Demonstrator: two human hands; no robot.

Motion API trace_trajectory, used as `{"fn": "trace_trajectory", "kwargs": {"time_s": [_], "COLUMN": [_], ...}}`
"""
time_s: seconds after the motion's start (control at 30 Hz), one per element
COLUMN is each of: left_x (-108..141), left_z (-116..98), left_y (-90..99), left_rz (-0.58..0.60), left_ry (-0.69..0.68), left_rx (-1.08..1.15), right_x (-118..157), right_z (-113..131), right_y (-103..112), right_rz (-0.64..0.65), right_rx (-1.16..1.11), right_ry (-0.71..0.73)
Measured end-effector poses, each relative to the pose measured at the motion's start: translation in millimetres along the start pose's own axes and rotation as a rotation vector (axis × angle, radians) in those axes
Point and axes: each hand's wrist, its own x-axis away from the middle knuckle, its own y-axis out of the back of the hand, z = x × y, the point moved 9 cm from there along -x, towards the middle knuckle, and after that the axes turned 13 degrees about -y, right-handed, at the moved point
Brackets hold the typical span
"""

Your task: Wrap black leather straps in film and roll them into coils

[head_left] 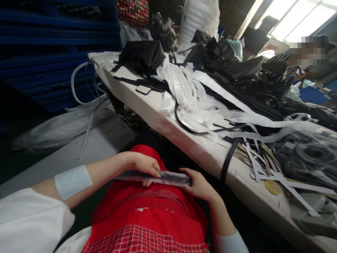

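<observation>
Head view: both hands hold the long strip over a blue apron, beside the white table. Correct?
Not quite: the apron is red, as the head view shows. The left hand and right hand do hold the long strip over it, beside the white table.

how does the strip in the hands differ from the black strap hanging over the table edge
The held strip looks greyish and shiny, while the black strap is plainly dark. The held strip runs nearly straight across the red apron; the black strap bends down over the edge of the table. The left hand and right hand grip the held strip, whereas neither touches the black strap. Both are long and narrow.
</observation>
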Motion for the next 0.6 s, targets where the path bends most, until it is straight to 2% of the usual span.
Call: {"fn": "trace_trajectory", "kwargs": {"time_s": [0.07, 0.13, 0.2, 0.3, 0.37, 0.43, 0.53, 0.6], "left_x": [-18, -24, -16, 10, 17, 11, -10, -16], "left_z": [-10, -16, -15, -5, 2, 3, -3, -7], "left_y": [-5.2, -7.0, -2.9, 9.1, 14.5, 15.1, 8.4, 0.6], "left_rz": [-0.026, -0.026, -0.012, -0.007, -0.023, -0.051, -0.075, -0.058], "left_ry": [-0.029, -0.028, -0.004, 0.043, 0.053, 0.036, -0.009, -0.019], "left_rx": [0.009, 0.017, 0.008, -0.016, -0.019, -0.012, 0.009, 0.018], "right_x": [3, 0, -7, -12, -10, -9, -8, -11], "right_z": [34, 38, 10, -57, -80, -66, -10, 12], "right_y": [-17, -22, -14, 17, 31, 24, -8, -21], "right_rz": [0.128, 0.158, 0.113, -0.073, -0.170, -0.119, 0.128, 0.209], "right_rx": [-0.080, -0.100, -0.075, 0.063, 0.152, 0.087, -0.161, -0.219], "right_ry": [0.068, 0.045, -0.043, -0.262, -0.347, -0.267, -0.038, -0.012]}}
